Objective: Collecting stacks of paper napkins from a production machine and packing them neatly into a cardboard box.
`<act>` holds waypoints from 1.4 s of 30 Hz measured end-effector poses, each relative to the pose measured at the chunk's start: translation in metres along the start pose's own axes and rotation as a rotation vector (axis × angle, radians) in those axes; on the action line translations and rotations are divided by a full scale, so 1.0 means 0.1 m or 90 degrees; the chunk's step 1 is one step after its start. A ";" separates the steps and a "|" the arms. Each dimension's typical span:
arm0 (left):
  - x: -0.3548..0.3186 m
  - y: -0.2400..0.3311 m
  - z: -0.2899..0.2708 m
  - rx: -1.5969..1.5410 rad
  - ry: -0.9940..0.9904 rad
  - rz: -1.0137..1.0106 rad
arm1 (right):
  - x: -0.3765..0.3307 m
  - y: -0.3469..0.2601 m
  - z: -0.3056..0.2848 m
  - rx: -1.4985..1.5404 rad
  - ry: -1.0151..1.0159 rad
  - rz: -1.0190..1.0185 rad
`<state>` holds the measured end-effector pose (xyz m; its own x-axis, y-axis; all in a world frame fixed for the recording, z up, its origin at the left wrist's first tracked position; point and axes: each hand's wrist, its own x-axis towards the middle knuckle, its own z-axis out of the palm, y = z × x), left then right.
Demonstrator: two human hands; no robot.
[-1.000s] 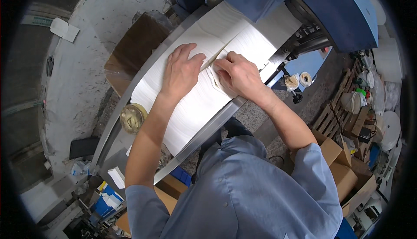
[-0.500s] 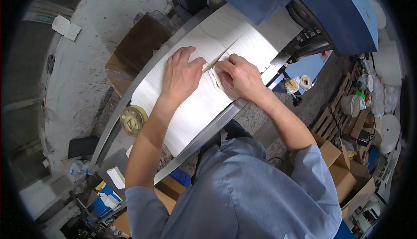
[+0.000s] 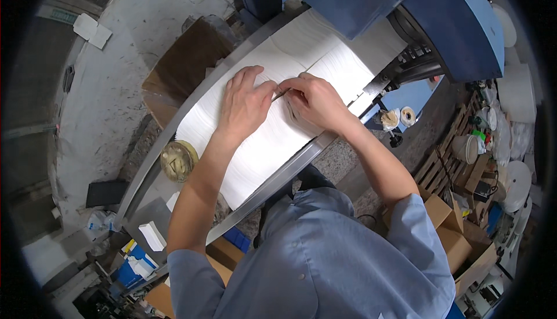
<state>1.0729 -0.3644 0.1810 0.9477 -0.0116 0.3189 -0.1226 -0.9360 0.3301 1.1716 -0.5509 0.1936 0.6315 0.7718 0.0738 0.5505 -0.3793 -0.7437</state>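
Observation:
A long packed row of thin white paper pieces point(image 3: 261, 151) stands on edge in a curved metal trough point(image 3: 296, 165). My left hand point(image 3: 243, 104) lies on the row with its fingers spread over the paper. Close to its thumb, my right hand point(image 3: 316, 101) is pinched on the edges of some of the paper. Between the two hands runs a short dark gap point(image 3: 281, 94) in the row. The fingertips of the right hand partly hide the paper they grip.
A blue machine housing point(image 3: 325, 0) overhangs the trough's far end. A round clear-lidded tub point(image 3: 178, 160) sits at its left. Beyond the trough stands a brown cardboard box point(image 3: 183, 69). Open cartons point(image 3: 449, 232) and a wooden pallet point(image 3: 435, 159) lie at the right.
My right hand has moved slightly left, closer to the left thumb. The gap in the paper beyond the hands has narrowed to a thin line. My left hand has stayed nearly in place.

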 end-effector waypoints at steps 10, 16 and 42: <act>-0.08 -0.02 0.00 -0.018 0.004 -0.016 | 0.25 0.01 0.08 0.029 -0.136 0.118; -0.14 -0.03 -0.03 -0.012 0.004 -0.014 | 0.32 0.00 0.05 -0.038 -0.132 0.173; -0.30 -0.02 -0.03 -0.020 0.028 -0.032 | 0.31 -0.01 0.38 -0.170 0.119 -0.002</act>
<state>1.0440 -0.3609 0.1731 0.9391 0.0515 0.3397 -0.0846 -0.9236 0.3739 1.1693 -0.5072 0.1713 0.7053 0.6753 0.2155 0.6610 -0.5169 -0.5439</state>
